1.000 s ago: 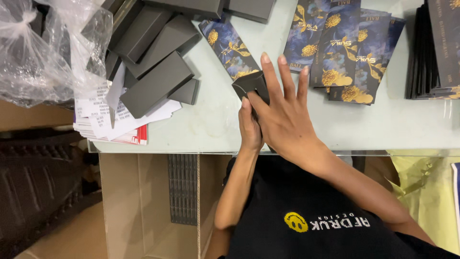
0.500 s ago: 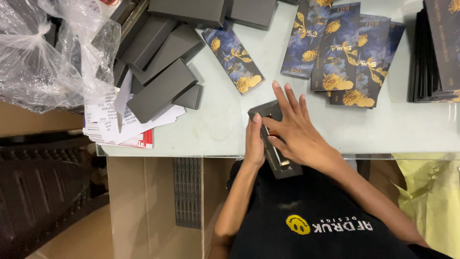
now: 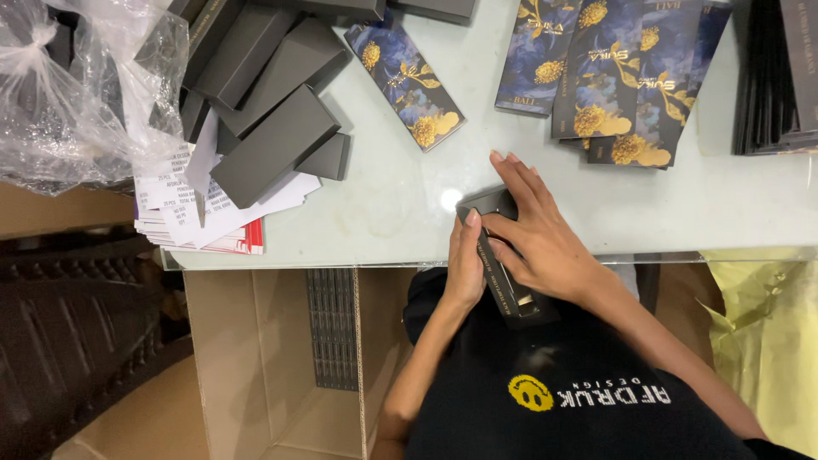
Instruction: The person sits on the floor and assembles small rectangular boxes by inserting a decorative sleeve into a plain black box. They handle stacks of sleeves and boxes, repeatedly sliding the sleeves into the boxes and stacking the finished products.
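Observation:
A long, narrow black box (image 3: 511,285) lies across the near edge of the pale table (image 3: 400,204), its open end over my lap. My left hand (image 3: 464,268) presses against its left side. My right hand (image 3: 537,234) lies over its far end with fingers spread. A single dark blue sleeve with gold flowers (image 3: 405,72) lies on the table beyond my hands. More such sleeves (image 3: 613,68) are fanned out at the back right.
Several flat black boxes (image 3: 273,145) are piled at the back left on printed papers (image 3: 200,213), beside crumpled clear plastic (image 3: 77,94). A stack of black flats (image 3: 775,77) stands at the right edge. An open cardboard carton (image 3: 256,366) sits below the table.
The black box has been drawn from the table toward my body, and it now hangs over the table edge. Both hands came nearer along with it.

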